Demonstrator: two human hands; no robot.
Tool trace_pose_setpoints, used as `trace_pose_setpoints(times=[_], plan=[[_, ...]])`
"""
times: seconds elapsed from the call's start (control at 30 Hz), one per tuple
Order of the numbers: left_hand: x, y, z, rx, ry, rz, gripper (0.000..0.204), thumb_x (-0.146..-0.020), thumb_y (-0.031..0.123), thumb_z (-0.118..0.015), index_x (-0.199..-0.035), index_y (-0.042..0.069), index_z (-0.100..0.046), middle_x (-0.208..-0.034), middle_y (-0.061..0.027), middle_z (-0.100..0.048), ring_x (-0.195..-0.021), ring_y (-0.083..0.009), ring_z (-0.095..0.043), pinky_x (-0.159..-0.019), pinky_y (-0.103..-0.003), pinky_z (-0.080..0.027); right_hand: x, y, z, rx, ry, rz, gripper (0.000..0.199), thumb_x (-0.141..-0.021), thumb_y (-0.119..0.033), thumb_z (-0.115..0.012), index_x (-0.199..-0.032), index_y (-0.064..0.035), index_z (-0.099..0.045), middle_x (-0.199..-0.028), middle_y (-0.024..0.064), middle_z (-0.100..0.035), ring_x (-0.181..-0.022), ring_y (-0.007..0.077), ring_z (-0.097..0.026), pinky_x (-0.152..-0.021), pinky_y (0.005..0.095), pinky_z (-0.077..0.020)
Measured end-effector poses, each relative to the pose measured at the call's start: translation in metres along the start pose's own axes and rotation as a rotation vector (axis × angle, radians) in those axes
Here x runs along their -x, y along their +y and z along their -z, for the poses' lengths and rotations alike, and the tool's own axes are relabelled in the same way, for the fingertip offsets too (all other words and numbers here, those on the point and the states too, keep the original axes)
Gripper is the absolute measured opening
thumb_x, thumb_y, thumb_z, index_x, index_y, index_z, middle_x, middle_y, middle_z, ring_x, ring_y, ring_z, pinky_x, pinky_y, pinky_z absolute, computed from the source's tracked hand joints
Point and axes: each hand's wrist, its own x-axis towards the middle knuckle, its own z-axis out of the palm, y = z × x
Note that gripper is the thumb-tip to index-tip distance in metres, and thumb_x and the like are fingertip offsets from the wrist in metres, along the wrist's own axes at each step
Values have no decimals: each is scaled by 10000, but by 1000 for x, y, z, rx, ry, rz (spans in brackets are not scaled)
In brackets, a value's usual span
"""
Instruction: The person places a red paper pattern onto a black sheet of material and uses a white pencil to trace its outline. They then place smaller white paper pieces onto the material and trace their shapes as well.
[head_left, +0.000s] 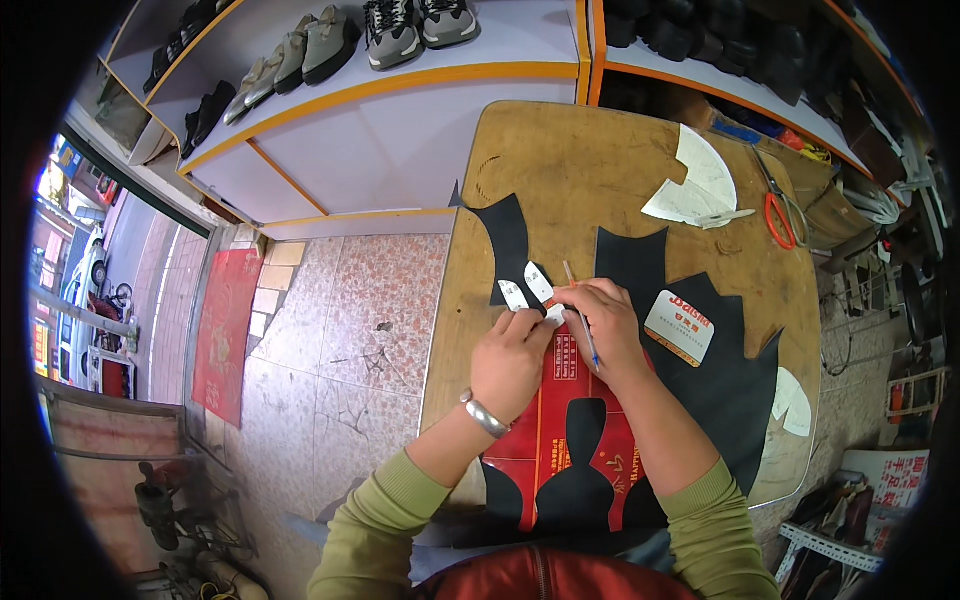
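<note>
I see my left hand [512, 360] pressed flat, fingers together, pinning a small white paper pattern piece [553, 313] while my right hand [605, 325], at three o'clock, pinches a thin pen [580, 318] to trace it.

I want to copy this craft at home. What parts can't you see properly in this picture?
All in the head view:
- The small white piece under the hands: the left hand and right hand cover most of it.
- The pen's tip: hidden behind the right hand's fingers.
- The red mat: its near end is hidden by black cut-outs and the person's body.
- The dark shoes on the top-right shelf: too shadowed to tell apart.
</note>
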Motion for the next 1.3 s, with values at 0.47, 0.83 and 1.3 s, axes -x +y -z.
trace_pose_setpoints(times=[0.47,0.83,1.3], plan=[[31,11,16,73,-232,-3,622,-853,291,-717,-1361,-13,-526,-1489,-154,-448,-1381,-327,-428,-1129,-486,-367,0,0,0,-27,-23,-9,205,-866,-53,-624,-1056,-106,-677,-1029,60,-717,-1042,249,-632,-912,397,-453],[26,12,16,86,-218,26,606,-860,283,-712,-1343,-35,-531,-1469,-172,-459,-1367,-339,-428,-1122,-483,-368,-1,-1,0,-69,28,-57,179,-867,-44,-626,-1029,-101,-676,-995,63,-712,-970,261,-635,-868,393,-468],[22,-11,9,292,-16,113,395,-792,-76,-592,-1150,49,-704,-1355,-154,-561,-1184,-354,-560,-981,-418,-490,11,-13,3,90,-29,-51,228,-768,7,-712,-957,-78,-616,-816,46,-612,-820,263,-592,-752,381,-459]])
